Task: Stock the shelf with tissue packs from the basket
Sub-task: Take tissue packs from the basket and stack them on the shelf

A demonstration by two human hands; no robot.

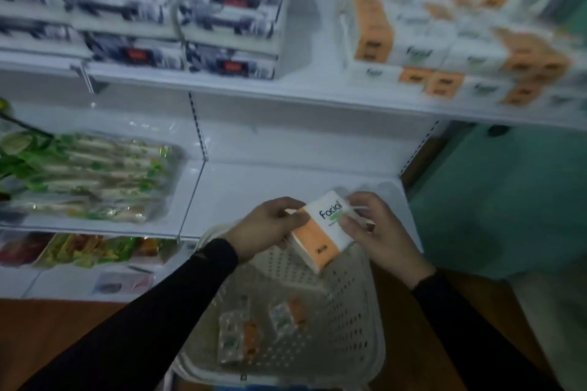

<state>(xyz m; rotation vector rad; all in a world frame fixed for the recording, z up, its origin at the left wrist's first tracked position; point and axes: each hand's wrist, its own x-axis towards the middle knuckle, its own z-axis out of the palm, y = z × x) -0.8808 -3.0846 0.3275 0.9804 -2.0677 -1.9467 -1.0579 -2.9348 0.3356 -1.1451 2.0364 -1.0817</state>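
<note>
White shop shelves (286, 89), dim and a bit blurry, restock in progress.

Left to right: green-wrapped packets (92, 174) on the lower left shelf, then the left hand (266, 225) and right hand (378, 228), each curled round an end of one orange-and-white tissue pack (324, 232), held just above the basket (352, 311). Two more packs (263, 330) lie inside. Looks mid-transfer to me; next it probably needs lifting to the matching stack (444, 51), upper right.

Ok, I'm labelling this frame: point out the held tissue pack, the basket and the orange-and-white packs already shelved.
held tissue pack (324, 228), head view, its white printed face.
basket (346, 305), head view, its perforated right wall.
shelved packs (416, 51), head view, one white pack's front.
</note>
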